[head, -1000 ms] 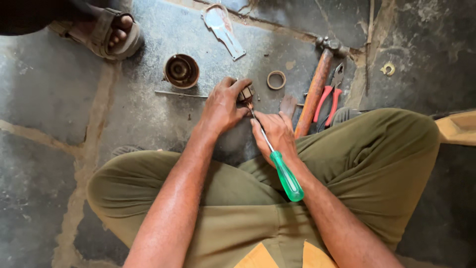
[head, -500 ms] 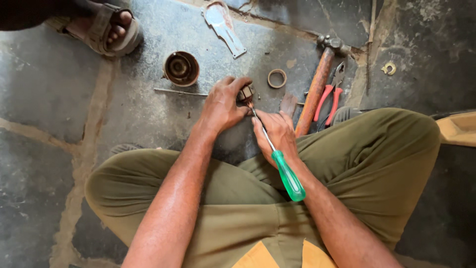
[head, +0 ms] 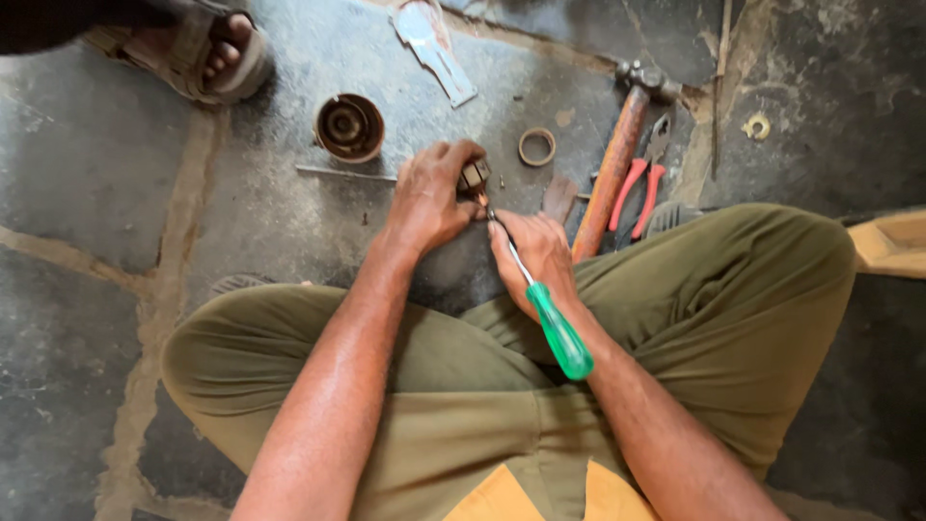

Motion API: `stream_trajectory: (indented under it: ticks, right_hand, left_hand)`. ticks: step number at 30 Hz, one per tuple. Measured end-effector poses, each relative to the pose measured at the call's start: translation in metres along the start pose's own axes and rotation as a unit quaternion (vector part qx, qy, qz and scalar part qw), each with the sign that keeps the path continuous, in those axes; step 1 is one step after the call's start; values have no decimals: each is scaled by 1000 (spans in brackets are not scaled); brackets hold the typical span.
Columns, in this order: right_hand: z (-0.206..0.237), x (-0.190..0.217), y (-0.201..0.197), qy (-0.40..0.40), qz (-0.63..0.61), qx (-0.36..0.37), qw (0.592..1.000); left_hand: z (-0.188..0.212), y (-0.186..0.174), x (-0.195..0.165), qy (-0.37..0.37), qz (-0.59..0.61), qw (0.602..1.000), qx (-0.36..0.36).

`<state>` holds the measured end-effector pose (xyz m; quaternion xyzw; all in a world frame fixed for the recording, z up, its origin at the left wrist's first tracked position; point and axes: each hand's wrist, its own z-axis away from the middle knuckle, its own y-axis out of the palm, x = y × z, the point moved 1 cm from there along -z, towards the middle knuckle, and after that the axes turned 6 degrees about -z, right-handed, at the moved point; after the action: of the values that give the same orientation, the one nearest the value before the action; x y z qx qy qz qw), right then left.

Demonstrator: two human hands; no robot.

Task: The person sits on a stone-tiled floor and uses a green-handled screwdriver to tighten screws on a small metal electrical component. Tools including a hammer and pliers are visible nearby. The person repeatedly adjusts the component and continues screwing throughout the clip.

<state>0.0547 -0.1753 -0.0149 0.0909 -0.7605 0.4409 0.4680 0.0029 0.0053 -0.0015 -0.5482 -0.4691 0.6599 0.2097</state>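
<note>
I sit cross-legged on a stone floor. My left hand (head: pixel 429 198) grips a small dark metal part (head: pixel 474 177) and holds it just above the floor. My right hand (head: pixel 535 253) is closed around the shaft of a screwdriver with a green handle (head: pixel 559 333). Its tip meets the metal part between my two hands. The handle points back toward my lap.
On the floor lie a round brown cup-shaped part (head: pixel 348 126), a small ring (head: pixel 536 147), a thin rod (head: pixel 344 174), a hammer (head: pixel 617 164), red-handled pliers (head: pixel 641 188), a flat metal piece (head: pixel 434 39) and a yellowish washer (head: pixel 756 124). Another person's sandalled foot (head: pixel 217 53) rests top left.
Both hands keep their grip and place. The screwdriver has shifted only slightly against the part.
</note>
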Motion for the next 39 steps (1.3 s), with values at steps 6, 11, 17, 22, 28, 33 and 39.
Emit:
stream_trajectory:
  ticks: [6, 11, 17, 22, 28, 33, 39]
  right_hand:
    - [0, 4, -3, 6, -7, -4, 1000]
    - [-1, 5, 1, -1, 2, -1, 1000]
    - [0, 0, 5, -8, 12, -8, 1000]
    - [0, -4, 8, -9, 15, -3, 1000]
    - [0, 0, 2, -2, 10, 7, 1000]
    - [-1, 4, 1, 2, 14, 16, 1000]
    - [-1, 2, 4, -9, 23, 8, 1000]
  left_hand:
    - [-2, -3, -1, -13, 13, 1000, 14]
    - [-3, -2, 0, -7, 9, 1000, 6]
    - [-2, 1, 3, -18, 24, 1000, 7]
    - [-1, 3, 5, -1, 29, 1000, -7]
    - [-2, 4, 6, -10, 38, 999, -6]
    - [-2, 1, 4, -18, 49, 999, -11]
    - [-3, 0, 3, -36, 35, 999, 8]
